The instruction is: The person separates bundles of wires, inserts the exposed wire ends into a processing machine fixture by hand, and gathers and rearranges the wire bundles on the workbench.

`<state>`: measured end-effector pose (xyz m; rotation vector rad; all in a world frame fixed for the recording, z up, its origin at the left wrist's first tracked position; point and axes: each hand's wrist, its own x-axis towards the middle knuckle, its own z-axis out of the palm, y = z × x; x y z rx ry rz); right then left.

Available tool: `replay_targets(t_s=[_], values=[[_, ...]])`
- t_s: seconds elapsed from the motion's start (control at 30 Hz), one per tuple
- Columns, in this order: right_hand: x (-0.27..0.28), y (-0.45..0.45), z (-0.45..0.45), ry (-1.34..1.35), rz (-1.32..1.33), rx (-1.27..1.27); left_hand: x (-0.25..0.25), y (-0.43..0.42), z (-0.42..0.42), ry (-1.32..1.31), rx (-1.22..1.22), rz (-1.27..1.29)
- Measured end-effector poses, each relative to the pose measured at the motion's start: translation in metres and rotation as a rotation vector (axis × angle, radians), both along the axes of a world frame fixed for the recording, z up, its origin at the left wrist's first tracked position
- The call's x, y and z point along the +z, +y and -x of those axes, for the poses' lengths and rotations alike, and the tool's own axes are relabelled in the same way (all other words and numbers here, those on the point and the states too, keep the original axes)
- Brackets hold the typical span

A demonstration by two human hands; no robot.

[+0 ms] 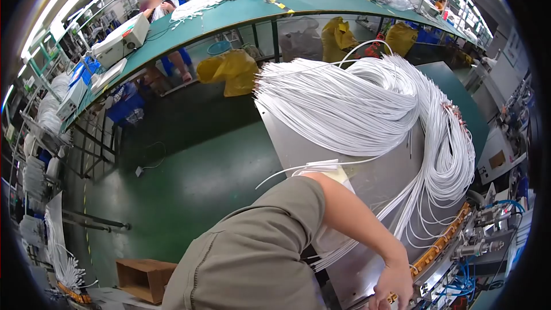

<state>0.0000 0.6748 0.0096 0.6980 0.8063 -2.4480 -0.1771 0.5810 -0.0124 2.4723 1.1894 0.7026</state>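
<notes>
My left hand is at the lower right edge of the view, its fingers curled around a small brass-coloured piece. The bare forearm reaches across a grey metal table. Close by the hand runs an orange toothed strip, with white cables leading to it. A large looped bundle of white cables covers the table's far part, and a second bundle hangs in a curve along its right side. One loose cable crosses near my elbow, over a pale sheet. My right hand is out of view.
Metal fittings and blue tubes stand at the right. A long green workbench spans the back, with yellow bags beneath. Another person is behind it. An open cardboard box lies at the lower left.
</notes>
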Motion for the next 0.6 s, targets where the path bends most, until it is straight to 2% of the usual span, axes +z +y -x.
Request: replay_targets(t_s=[0.07,0.1,0.2,0.23,0.27,0.33,0.43,0.47,0.53,0.6], values=[[0.022,-0.019,0.004,-0.179,-0.358,-0.065,-0.012,-0.003,0.006,0.080,0.055,0.039],[0.024,-0.021,-0.003,-0.101,-0.426,-0.081,-0.021,-0.005,0.003,0.139,0.111,0.103],[0.005,-0.016,-0.018,0.072,-0.986,-0.055,-0.036,-0.008,-0.010,0.091,0.430,0.047],[0.009,-0.025,-0.015,0.083,-1.078,-0.178,-0.034,-0.009,-0.015,0.120,0.474,0.101],[0.015,-0.023,-0.015,0.164,-1.205,-0.106,-0.034,-0.006,-0.016,0.130,0.459,0.119],[0.006,-0.031,-0.005,0.507,-2.081,0.070,-0.031,-0.008,-0.013,0.162,0.431,0.166],[0.000,-0.030,0.000,0.434,-1.621,-0.012,-0.037,-0.009,-0.007,-0.241,0.340,0.228],[0.005,-0.022,-0.003,0.454,-1.672,0.001,-0.043,-0.007,-0.007,-0.385,0.334,0.251],[0.014,-0.004,-0.011,0.490,-1.762,0.039,-0.057,0.008,-0.006,-0.333,0.382,0.232],[0.012,0.003,-0.015,0.307,-1.527,-0.286,-0.058,0.015,-0.011,-0.333,0.367,0.225]])
